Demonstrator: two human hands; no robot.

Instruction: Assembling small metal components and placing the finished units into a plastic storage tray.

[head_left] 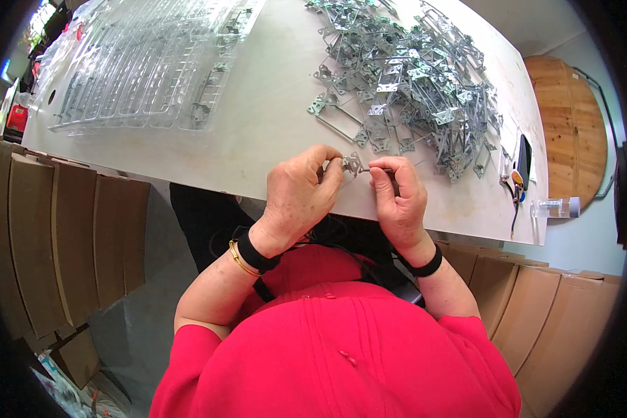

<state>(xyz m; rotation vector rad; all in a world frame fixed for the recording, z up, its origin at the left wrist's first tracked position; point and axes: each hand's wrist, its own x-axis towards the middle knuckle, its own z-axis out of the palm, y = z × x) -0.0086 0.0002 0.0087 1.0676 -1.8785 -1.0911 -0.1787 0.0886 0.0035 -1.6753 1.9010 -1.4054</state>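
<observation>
Close to the table's near edge, my left hand [303, 184] pinches a small silvery metal bracket [354, 164] with a cut-out, irregular plate end. Just to its right, my right hand [400, 195] has thumb and forefinger closed on a thin dark rod at the bracket's side. Whether the rod is part of the bracket or a separate piece, I cannot tell. Beyond my hands lies a large heap of similar metal brackets [418, 76], tangled together. One bracket [338, 118] rests at the heap's near left side.
Clear plastic trays [143, 70] with metal parts cover the table's [272, 76] left. At right lie a dark-handled tool [523, 164] and a clear bottle [556, 207]. Cardboard boxes [70, 230] line the left side; more boxes [536, 306] stand at lower right. A round wooden board [568, 129] stands beyond.
</observation>
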